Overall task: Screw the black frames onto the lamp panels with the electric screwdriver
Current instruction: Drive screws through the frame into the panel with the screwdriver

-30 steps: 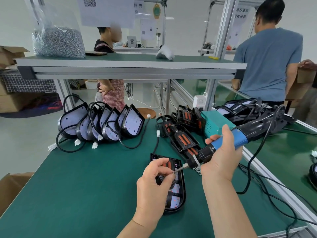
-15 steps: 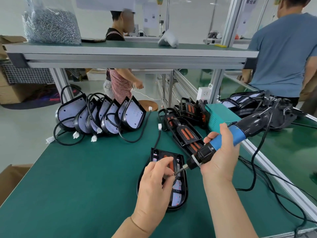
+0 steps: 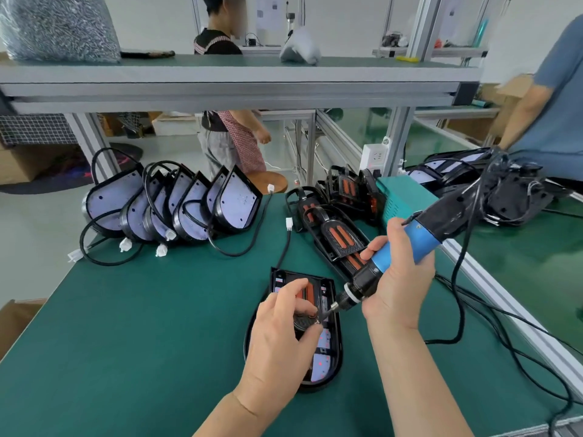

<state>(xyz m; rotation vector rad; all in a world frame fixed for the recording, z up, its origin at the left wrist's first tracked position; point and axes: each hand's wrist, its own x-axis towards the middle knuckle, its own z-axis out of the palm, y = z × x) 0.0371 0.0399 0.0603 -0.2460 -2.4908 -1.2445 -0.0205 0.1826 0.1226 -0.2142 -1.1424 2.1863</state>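
A lamp panel with a black frame (image 3: 329,351) on it lies flat on the green table (image 3: 142,326), near the front. My left hand (image 3: 277,339) rests on the frame, its thumb and fingers pinching something small at the driver's tip; what it is I cannot tell. My right hand (image 3: 397,279) grips the blue-and-black electric screwdriver (image 3: 407,250), which slants down to the left with its bit on the frame's middle. A row of bare lamp panels (image 3: 176,203) with black cables leans at the back left. Black frames with orange strips (image 3: 337,234) lie stacked behind the work.
A teal box (image 3: 397,197) stands at the back right beside more panels (image 3: 467,171). The screwdriver's black cord (image 3: 457,279) loops over the table's right edge. An overhead shelf (image 3: 236,80) carries a bag of screws (image 3: 60,26). Two people stand beyond the bench.
The view has tipped down and moved closer. The screwdriver's bit has come down onto the frame's middle, and my left hand's fingers have closed in around the tip.
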